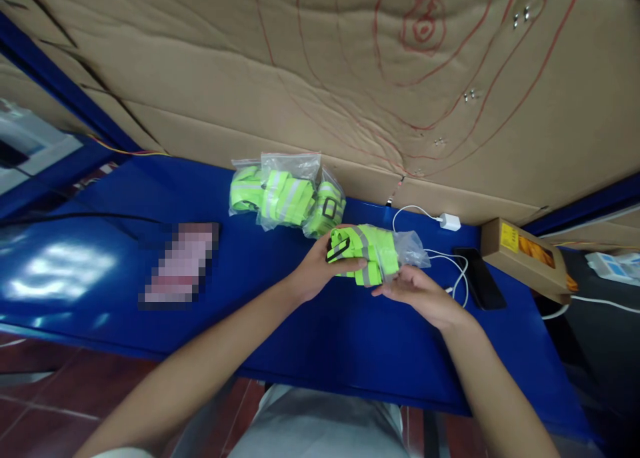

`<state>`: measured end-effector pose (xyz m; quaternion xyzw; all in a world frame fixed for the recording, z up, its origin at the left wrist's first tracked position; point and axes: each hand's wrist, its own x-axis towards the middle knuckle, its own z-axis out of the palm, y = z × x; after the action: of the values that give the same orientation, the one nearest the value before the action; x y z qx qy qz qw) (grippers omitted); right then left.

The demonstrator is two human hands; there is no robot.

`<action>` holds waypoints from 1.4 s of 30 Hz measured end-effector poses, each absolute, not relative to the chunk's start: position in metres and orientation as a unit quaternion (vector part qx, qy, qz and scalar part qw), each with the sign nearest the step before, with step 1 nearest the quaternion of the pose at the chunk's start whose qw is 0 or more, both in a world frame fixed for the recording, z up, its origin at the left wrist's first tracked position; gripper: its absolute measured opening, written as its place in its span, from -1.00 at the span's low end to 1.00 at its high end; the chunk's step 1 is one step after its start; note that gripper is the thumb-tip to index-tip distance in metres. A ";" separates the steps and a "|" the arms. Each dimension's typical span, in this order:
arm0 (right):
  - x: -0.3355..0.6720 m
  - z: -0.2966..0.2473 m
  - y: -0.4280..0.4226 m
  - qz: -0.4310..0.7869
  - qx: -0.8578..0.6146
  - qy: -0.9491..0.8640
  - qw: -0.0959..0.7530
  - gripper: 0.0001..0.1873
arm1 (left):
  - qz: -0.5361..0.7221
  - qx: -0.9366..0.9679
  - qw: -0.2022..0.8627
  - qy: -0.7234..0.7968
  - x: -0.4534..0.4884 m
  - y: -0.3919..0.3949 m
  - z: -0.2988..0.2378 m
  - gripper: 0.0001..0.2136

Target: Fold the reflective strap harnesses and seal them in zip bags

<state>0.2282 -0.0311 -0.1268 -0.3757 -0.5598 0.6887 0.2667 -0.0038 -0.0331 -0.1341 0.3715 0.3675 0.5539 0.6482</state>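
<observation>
A folded neon-yellow reflective strap with grey stripes and a black buckle is held between my hands above the blue table. My left hand grips its buckle end, the thumb lying across the front. At the other end, my right hand pinches the edge of a clear plastic bag that partly covers the strap. Just behind, three bagged bundles of the same kind of strap lean together: a left one, a middle one and a right one with a buckle.
The blue table meets a cardboard wall with red drawn lines. To the right lie a white charger with its cable, a dark phone and a cardboard box. A pixelated pink object lies at left.
</observation>
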 end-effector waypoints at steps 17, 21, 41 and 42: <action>0.205 -0.138 -0.037 0.200 -0.538 -0.710 0.408 -0.80 | 0.630 0.344 0.534 0.448 0.016 -0.037 -0.139 -0.44; 0.200 -0.142 -0.043 0.169 -0.514 -0.751 0.379 -0.83 | 0.640 0.307 0.550 0.439 0.017 -0.036 -0.142 -0.47; 0.200 -0.152 -0.043 -0.015 -0.487 -0.773 0.407 -0.93 | 0.623 0.198 0.653 0.383 0.022 -0.039 -0.138 -0.52; 0.200 -0.152 -0.044 -0.021 -0.492 -0.771 0.405 -0.92 | 0.618 0.192 0.662 0.378 0.022 -0.039 -0.137 -0.53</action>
<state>0.2002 -0.0435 -0.1518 -0.4916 -0.7709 -0.0208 0.4046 0.0218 -0.0390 -0.1372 0.1924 0.3783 0.6182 0.6615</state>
